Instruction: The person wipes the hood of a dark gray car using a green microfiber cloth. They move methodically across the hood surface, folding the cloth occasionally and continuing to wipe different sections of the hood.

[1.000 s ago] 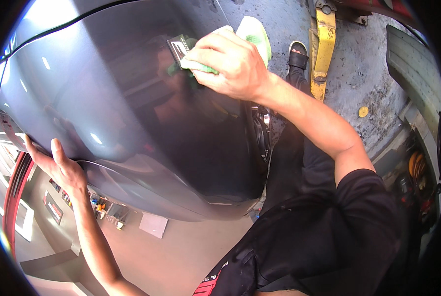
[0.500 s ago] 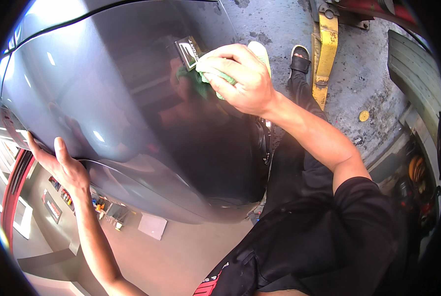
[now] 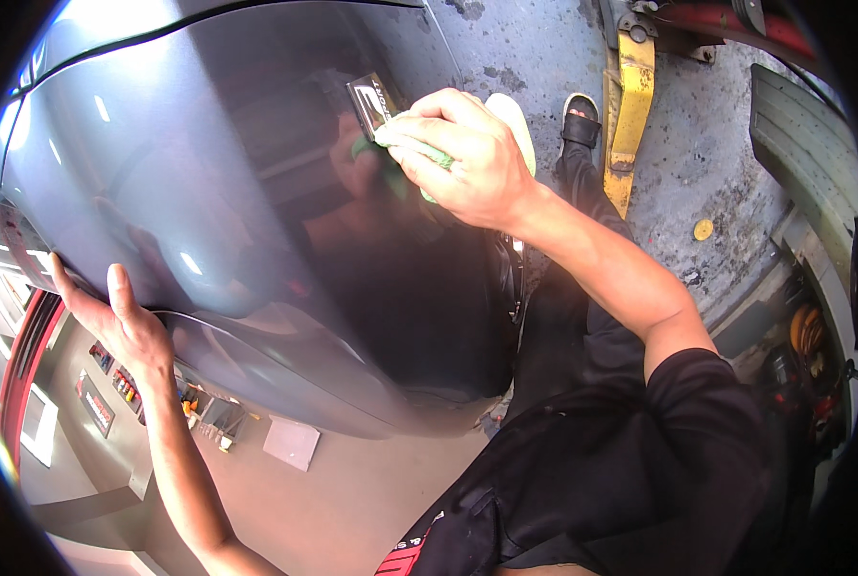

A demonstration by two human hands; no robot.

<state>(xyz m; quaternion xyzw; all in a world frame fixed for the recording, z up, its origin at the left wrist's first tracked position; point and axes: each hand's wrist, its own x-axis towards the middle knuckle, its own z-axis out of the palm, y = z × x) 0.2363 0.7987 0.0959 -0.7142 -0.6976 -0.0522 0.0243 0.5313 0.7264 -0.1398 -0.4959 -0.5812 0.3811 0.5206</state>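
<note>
My right hand [image 3: 467, 158] pinches a folded light-green cloth [image 3: 436, 156], its fingertips at the near end of a small dark badge [image 3: 365, 104] with light lettering. The badge sits on the glossy dark-grey car body panel [image 3: 256, 144], which mirrors the hand and cloth. Most of the cloth is hidden by the fingers. Over at the far left, my left hand [image 3: 127, 326] lies against the car's edge beside the tail light [image 3: 24, 245]. Its thumb and fingers are apart, and it holds nothing; some fingers are hidden behind the edge.
A yellow metal lift arm [image 3: 632, 106] stands on the stained grey floor, close to my sandalled foot [image 3: 580, 125]. A round yellow disc [image 3: 703, 229] lies farther right. Dark equipment with an orange coil [image 3: 805, 331] is at the right rim. Red posts [image 3: 28, 355] rise at left.
My right fingertips have slid slightly left and nearer along the badge's near end, and less of the cloth shows. My left hand stays in place. The view has shifted a little.
</note>
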